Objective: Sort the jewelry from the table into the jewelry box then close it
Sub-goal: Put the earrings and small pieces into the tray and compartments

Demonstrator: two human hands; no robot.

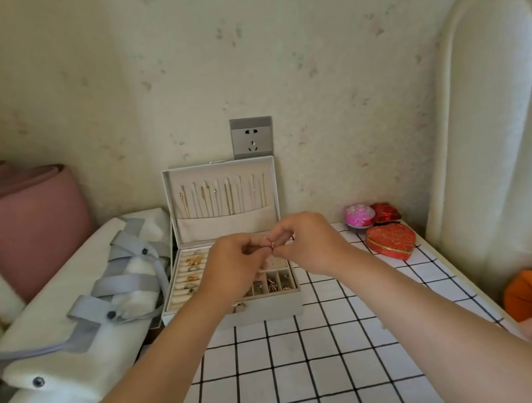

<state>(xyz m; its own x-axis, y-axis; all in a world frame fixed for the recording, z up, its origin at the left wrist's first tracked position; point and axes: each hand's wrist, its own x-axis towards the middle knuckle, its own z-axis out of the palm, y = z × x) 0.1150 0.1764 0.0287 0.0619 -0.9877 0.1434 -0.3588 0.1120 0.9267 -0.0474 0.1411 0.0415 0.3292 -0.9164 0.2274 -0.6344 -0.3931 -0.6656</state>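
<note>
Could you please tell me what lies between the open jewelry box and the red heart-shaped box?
In the head view, only bare black-and-white checked tablecloth lies between the grey jewelry box and the red heart-shaped box.

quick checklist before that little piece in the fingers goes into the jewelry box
1. Jewelry box lid open: ok.
2. Small piece pinched between left hand and right hand: ok.
3. Hands above the box's tray: ok.
4. Type of piece: cannot tell, too small.
5. Free slot for it: cannot tell, hands hide part of the tray.
6. Checked tablecloth free of loose jewelry: ok where visible.
</note>
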